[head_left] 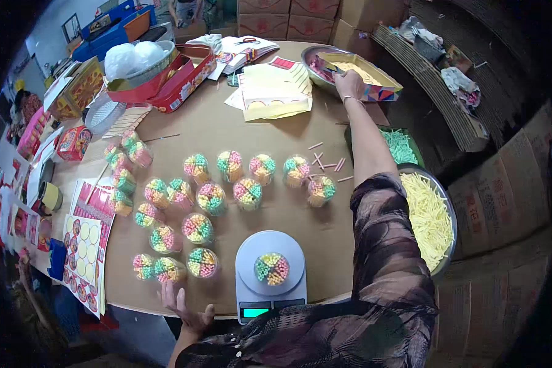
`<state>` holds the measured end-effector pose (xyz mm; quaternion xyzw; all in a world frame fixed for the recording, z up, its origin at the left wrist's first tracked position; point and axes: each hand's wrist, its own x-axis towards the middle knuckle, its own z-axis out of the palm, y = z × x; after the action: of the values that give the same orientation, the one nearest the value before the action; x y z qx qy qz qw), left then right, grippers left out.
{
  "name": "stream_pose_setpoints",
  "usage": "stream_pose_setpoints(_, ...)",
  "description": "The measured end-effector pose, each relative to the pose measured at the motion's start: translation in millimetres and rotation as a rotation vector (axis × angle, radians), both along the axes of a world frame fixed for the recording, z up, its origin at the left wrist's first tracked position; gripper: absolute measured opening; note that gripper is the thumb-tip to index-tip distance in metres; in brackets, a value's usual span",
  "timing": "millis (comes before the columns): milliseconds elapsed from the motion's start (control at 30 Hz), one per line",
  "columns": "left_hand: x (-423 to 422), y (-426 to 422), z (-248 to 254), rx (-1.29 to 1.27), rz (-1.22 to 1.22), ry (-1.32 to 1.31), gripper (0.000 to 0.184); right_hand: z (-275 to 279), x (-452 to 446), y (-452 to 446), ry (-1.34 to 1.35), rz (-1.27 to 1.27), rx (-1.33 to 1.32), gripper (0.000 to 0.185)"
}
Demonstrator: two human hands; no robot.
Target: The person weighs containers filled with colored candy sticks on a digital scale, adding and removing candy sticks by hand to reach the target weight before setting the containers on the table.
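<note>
My right hand [349, 86] is stretched far forward, its fingers closed on something dark at the rim of a metal bowl [313, 72], beside a patterned box [380, 92]. Near the front edge my left hand [187, 310] has its fingers apart, just below a clear cup of coloured sticks [168, 268]. On a white digital scale [243, 245] with a lit green display stands another cup [272, 268] of green, pink, yellow and orange sticks. Several similar cups [211, 198] stand across the cardboard-covered table [313, 251].
Loose pink sticks [330, 164] lie right of centre. A bowl of yellow sticks [426, 218] and green sticks [398, 146] are at the right. Sticker sheets [83, 254] lie left; paper sheets [276, 92] and a red box [184, 80] are behind. People are at the far left.
</note>
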<state>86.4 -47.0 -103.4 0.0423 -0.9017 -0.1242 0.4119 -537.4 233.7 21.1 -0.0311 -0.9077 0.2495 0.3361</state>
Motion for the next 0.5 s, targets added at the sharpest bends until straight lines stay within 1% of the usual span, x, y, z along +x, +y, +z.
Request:
stream_pose_setpoints(67, -1, 0, 2, -0.016, 0.016, -0.073, 0.068, -7, -15, -11, -0.024, -0.055, 0.087, 0.031)
stream_pose_setpoints(100, -3, -1, 2, -0.016, 0.024, -0.077, 0.068, -8, -20, -14, -0.028, -0.046, 0.087, 0.031)
stream_pose_setpoints(233, -1, 2, 6, 0.006, 0.021, -0.113, 0.068, -7, -35, -9, -0.127, 0.135, 0.082, 0.033)
stream_pose_setpoints(267, -3, 2, 6, 0.013, 0.014, -0.115, 0.068, -4, -36, -1, -0.128, 0.129, 0.089, 0.033)
stream_pose_setpoints(400, -2, -1, 5, 0.006, -0.027, -0.108, 0.068, 11, -35, 24, -1.161, 1.381, -1.604, 0.039)
stream_pose_setpoints(433, 0, -1, 5, 0.007, -0.029, -0.111, 0.068, 16, -21, 23, -1.161, 1.377, -1.606, 0.039)
stream_pose_setpoints(500, 0, -4, 2, 0.019, -0.052, -0.106, 0.068, 43, 40, 8, -0.987, 1.177, -1.547, 0.036)
